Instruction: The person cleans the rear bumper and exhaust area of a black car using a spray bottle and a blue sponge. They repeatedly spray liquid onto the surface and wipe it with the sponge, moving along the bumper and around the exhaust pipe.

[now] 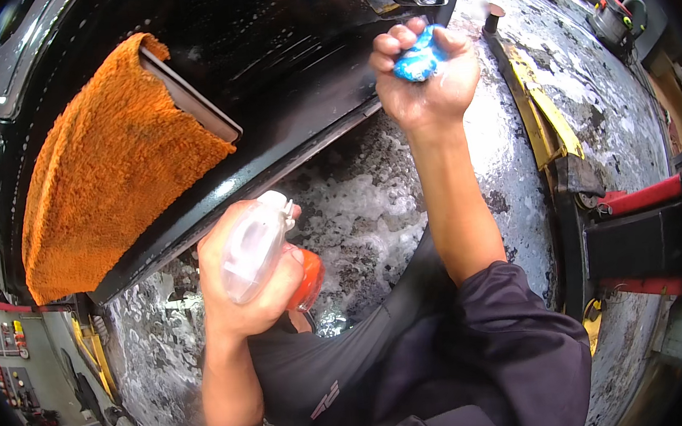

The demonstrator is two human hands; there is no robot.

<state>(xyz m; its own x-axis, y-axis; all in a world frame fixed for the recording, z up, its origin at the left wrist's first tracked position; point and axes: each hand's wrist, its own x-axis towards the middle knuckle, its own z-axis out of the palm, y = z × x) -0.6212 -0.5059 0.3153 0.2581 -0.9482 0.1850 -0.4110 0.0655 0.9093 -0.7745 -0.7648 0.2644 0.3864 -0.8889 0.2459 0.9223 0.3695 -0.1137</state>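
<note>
My left hand (246,276) is closed round a spray bottle (253,251) with a whitish translucent head and orange-red liquid or body showing below the fingers. Near the black car body panel (307,103), at the upper right, my right hand (429,74) has its palm up and fingers curled round a soft blue piece (419,63), wet or foamy on top; its material cannot be told. An orange terry towel (106,166) drapes over a flat, pale-edged part (194,98) beside the car's side. Droplets and streaks mark the black panel.
A yellow and black lift arm (532,99) lies on the stained, wet floor (358,199) to the right, joined near a black and red lift post (641,241). A corded machine (616,18) stands at upper right. Tools hang on the wall (8,339) at lower left.
</note>
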